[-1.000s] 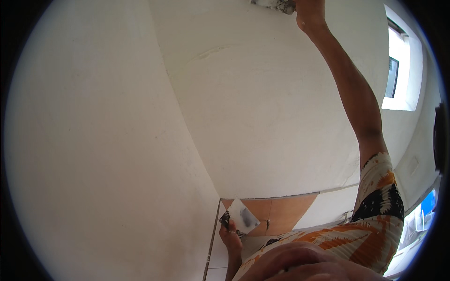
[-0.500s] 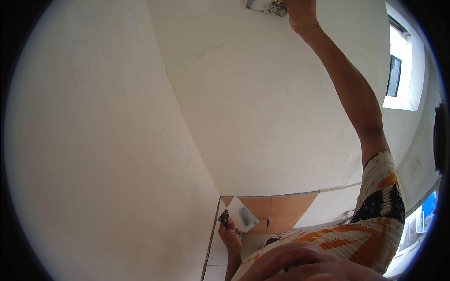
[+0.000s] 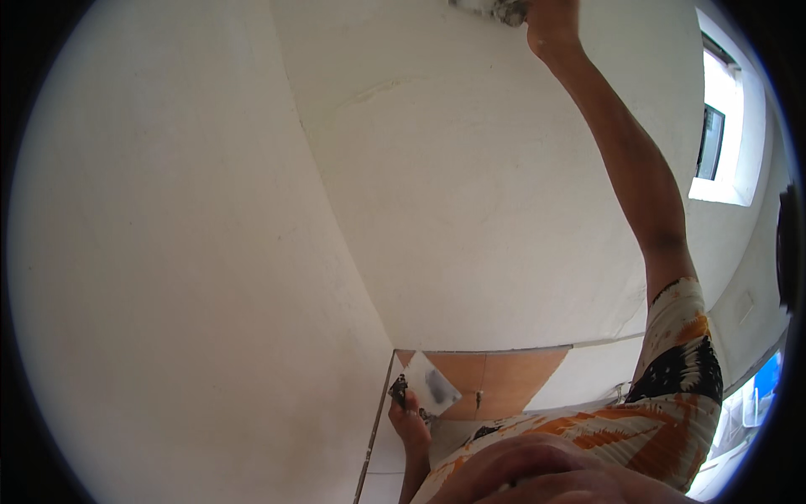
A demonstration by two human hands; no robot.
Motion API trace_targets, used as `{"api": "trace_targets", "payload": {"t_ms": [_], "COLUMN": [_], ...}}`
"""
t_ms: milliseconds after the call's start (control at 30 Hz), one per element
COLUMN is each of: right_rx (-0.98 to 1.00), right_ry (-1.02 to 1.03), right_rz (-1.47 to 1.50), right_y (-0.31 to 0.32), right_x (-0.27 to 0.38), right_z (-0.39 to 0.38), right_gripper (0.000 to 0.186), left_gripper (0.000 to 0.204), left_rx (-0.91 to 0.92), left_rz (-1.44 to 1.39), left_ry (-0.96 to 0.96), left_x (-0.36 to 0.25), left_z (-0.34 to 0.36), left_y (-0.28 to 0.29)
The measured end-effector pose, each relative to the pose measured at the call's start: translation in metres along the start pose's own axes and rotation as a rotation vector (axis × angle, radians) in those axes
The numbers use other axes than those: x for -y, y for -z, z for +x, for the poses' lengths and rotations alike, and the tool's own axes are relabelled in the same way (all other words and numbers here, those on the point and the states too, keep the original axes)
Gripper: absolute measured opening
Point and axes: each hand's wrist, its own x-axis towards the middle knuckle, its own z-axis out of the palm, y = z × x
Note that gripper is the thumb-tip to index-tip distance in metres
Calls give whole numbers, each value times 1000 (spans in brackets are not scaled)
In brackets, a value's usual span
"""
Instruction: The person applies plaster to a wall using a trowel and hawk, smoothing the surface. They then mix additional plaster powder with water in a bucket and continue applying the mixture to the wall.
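My right arm stretches up to the top edge of the view, where my right hand (image 3: 554, 21) grips a plastering trowel (image 3: 487, 7). The trowel lies against the pale wall (image 3: 470, 185); its blade is smeared with grey-white plaster and is partly cut off by the frame. Low down near the corner, my left hand (image 3: 409, 422) is closed round the dark, crusted handle of a second trowel (image 3: 433, 386). That one has a flat, whitish blade with a grey smudge, and it is tilted on one corner.
Another pale wall (image 3: 185, 235) meets the first at a corner on the left. Orange-brown tiles (image 3: 520, 378) with a small tap (image 3: 478, 400) and white tiles (image 3: 588, 370) sit below. At the upper right is a window opening (image 3: 726, 126). Something blue (image 3: 766, 378) shows at the right edge.
My right hand and its trowel have shifted slightly right and up along the wall. My left hand has hardly moved and still holds its trowel.
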Motion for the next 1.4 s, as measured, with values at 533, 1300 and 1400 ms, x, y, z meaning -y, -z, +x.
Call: {"api": "trace_targets", "payload": {"t_ms": [533, 1300, 1400], "right_rx": [-7, 20, 4], "right_ry": [-29, 105, 91], "right_rz": [-183, -19, 82], "right_y": [-4, -7, -4], "right_x": [5, 4, 2], "right_z": [-6, -10, -11], "right_gripper": [14, 16, 17], "left_gripper": [14, 13, 11], "left_rx": [29, -17, -4], "left_rz": [-61, -50, -15], "left_ry": [13, -11, -54], "left_x": [-3, -3, -1], "left_z": [-2, -4, -4], "left_y": [-2, -8, -7]}}
